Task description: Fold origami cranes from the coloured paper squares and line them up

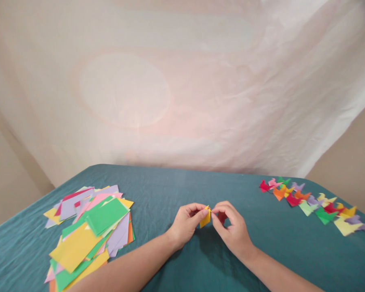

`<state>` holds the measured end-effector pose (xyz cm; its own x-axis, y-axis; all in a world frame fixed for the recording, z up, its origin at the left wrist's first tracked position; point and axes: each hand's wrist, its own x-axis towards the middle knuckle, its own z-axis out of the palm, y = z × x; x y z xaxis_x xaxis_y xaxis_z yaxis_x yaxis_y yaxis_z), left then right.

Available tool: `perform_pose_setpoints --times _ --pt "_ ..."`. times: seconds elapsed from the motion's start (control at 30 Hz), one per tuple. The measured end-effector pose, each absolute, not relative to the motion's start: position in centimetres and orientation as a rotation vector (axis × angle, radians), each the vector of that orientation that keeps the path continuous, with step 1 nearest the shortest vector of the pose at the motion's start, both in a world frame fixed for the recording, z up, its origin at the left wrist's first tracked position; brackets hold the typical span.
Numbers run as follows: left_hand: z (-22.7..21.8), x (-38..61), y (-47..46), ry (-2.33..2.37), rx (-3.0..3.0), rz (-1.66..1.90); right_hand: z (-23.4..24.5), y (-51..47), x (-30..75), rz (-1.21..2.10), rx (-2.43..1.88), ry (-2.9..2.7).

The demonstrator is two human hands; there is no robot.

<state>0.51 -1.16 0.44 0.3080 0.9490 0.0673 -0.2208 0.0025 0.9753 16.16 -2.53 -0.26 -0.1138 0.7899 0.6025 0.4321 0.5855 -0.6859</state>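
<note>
A small folded piece of yellow paper (205, 220) is held up just above the cloth, between my two hands. My left hand (187, 222) pinches its left side with thumb and fingers. From the right, thumb and forefinger of my right hand (232, 227) close on a thin point at the paper's upper right edge. The folded paper looks like an origami piece with a narrow tip; part of it is hidden behind my left fingers.
A loose heap of coloured paper sheets (108, 215) lies on the left of the teal tablecloth (158, 186). Several folded paper birds (325, 215) stand in rows on the right. A pale curtain (200, 101) hangs behind the table's far edge.
</note>
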Motion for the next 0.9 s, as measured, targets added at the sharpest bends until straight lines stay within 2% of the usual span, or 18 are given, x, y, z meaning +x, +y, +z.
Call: perform_pose_setpoints --times 0.23,0.5,0.9 --pt "0.2 0.5 -1.0 0.799 1.214 1.099 -0.5 -2.4 16.3 0.405 -0.994 -1.761" --pt "0.6 0.5 -1.1 0.845 1.263 1.133 0.4 -2.6 16.3 0.703 -1.028 -1.72" --pt "0.6 0.5 -1.2 0.852 1.275 1.123 0.3 -2.5 16.3 0.782 -1.054 -1.67"
